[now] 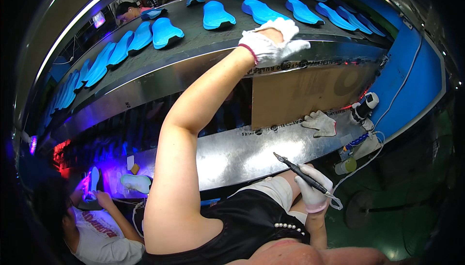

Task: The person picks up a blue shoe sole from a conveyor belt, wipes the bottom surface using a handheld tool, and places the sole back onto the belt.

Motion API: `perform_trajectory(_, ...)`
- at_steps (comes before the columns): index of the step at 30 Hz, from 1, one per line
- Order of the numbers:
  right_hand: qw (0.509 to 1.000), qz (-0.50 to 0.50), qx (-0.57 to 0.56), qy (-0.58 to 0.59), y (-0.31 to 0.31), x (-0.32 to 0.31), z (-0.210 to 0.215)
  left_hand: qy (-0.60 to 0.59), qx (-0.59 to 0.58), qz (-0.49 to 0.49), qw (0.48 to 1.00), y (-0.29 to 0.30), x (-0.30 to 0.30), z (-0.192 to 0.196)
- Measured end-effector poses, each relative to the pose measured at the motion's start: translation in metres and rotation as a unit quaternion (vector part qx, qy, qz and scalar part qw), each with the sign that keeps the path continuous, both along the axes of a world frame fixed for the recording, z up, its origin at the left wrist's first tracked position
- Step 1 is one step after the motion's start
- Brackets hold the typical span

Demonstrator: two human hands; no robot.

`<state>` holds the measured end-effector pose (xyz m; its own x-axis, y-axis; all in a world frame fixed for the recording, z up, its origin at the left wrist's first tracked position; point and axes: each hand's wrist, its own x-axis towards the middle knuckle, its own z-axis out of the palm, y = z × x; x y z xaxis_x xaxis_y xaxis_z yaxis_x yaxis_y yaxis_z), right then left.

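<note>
My left hand, in a white glove with a red cuff, reaches over the near edge of the conveyor belt. Its fingers are apart and overlap the near end of a blue shoe sole; whether they touch it is unclear. Low on the right, over my lap, my right hand wears a white glove and is closed around a black pen-shaped tool. The tool's narrow tip points up and left, and a pale cord trails from its back end.
Several blue soles lie along the belt. Below it runs a metal shelf with a loose white glove and a cardboard panel behind. A co-worker handles a sole under purple light at lower left.
</note>
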<state>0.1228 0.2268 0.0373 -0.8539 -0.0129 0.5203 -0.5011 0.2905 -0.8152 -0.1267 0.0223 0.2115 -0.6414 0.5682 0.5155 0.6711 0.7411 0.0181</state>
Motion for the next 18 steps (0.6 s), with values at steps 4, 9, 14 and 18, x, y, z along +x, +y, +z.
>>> perform_trajectory(4,0.999,-0.024,0.01,-0.019,0.009,0.002,-0.004,0.139,-0.04,0.075,0.987,-0.037,0.026,0.009)
perform_trajectory(9,0.999,-0.017,-0.008,-0.029,0.0,0.0,-0.009,0.134,-0.104,0.253,0.952,-0.143,0.066,-0.007)
perform_trajectory(14,0.998,-0.056,-0.009,-0.04,-0.007,-0.002,-0.008,0.249,0.072,0.281,0.924,-0.218,0.097,0.008)
perform_trajectory(18,0.992,-0.062,-0.094,-0.051,-0.008,-0.004,-0.019,0.058,-0.046,0.469,0.88,-0.301,0.077,0.001)
